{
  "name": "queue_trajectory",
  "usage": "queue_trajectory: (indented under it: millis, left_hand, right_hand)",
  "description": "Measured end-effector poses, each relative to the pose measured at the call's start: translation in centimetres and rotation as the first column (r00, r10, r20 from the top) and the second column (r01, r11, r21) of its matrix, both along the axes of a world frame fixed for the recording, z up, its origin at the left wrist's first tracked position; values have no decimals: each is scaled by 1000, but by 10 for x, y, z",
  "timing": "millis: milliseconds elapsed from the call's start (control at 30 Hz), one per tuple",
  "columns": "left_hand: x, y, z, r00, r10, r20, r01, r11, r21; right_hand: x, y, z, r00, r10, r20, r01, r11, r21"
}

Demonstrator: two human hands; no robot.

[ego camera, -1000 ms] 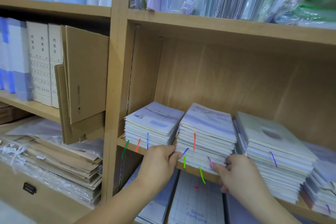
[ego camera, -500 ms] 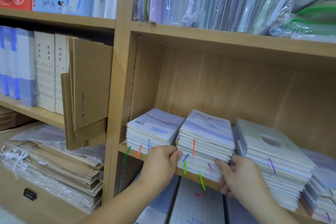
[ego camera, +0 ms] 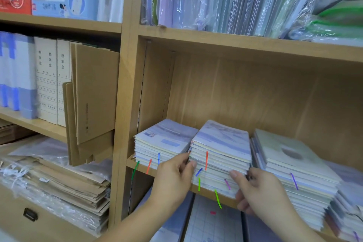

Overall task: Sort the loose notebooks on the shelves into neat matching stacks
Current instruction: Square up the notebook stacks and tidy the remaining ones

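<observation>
The left hand [ego camera: 172, 179] curls its fingertips against the near left corner of the middle stack [ego camera: 220, 151]. The right hand [ego camera: 259, 192] grips the near right corner, thumb on the page edges. The stack sits at the lip of the shelf [ego camera: 142, 167], its lower books uneven. An uneven squeeze could slide books off the lip, or knock the left stack [ego camera: 163, 141] and right stack [ego camera: 290, 163] just beside it.

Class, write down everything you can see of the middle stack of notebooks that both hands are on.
The middle stack of pale blue-and-lilac paper notebooks lies flat on the wooden shelf, cream page edges facing forward, layers slightly uneven. The left hand grips its left front corner; the right hand grips its right front corner.
</observation>
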State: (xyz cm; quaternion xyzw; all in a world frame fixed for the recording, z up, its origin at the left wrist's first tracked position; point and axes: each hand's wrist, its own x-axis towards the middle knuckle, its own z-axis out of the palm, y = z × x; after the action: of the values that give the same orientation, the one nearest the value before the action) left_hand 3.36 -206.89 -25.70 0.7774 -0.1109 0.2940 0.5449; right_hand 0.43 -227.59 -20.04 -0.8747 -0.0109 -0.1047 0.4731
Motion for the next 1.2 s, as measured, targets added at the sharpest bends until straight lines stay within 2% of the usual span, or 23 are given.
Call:
queue_trajectory:
  millis: [300,500,700,900,1033,1200]
  left_hand:
    - [2,-7,0,999,38,-29,-40,997,-64]
    - [4,-9,5,995,100,-25,-102,993,-58]
    - [10,-4,6,992,124,7,-124,986,107]
    - [2,-4,0,999,45,20,-45,999,-11]
    - [4,-4,-4,995,86,47,-87,996,15]
    - [1,-1,5,999,53,12,-53,997,58]
  right_hand:
    - [8,3,-4,997,-76,25,72,988,140]
    - [15,3,-15,988,-116,104,111,993,48]
    - [14,-1,-17,994,-66,83,70,996,-54]
    - [14,-3,-26,988,-86,127,82,996,36]
    - [11,-6,-24,986,-75,149,83,995,-48]
    - [7,-6,-15,995,-44,93,50,997,-64]
